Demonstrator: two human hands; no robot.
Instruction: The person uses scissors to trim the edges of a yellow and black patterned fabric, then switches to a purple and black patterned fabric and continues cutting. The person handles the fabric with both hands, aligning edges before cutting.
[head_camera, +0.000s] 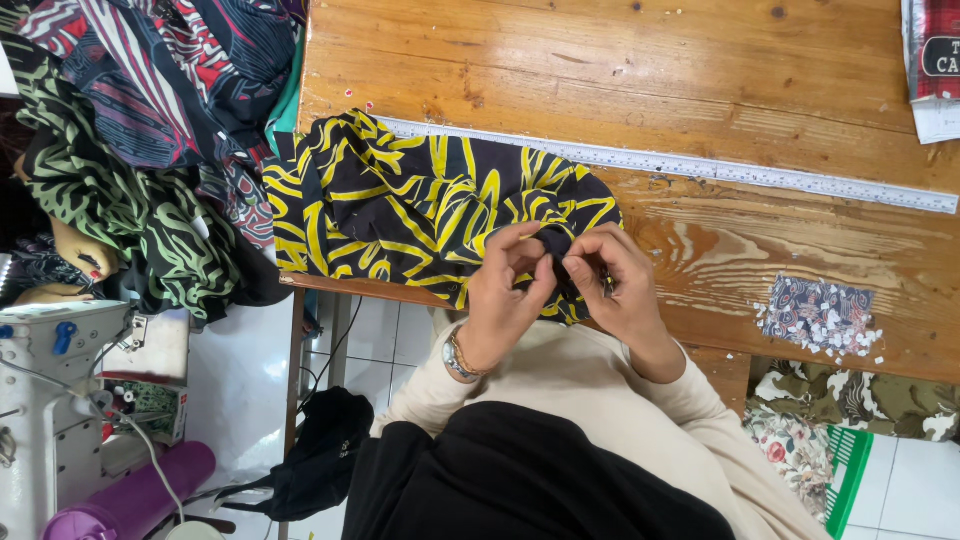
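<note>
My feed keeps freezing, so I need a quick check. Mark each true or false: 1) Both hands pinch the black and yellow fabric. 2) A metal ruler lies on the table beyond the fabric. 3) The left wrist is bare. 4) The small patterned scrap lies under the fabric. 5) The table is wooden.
1) True: the left hand and right hand pinch a dark fold of the black and yellow fabric.
2) True: the metal ruler lies beyond it.
3) False: the left wrist wears a watch.
4) False: the small patterned scrap lies apart, to the right, among white bits.
5) True: the table is wooden.
</note>
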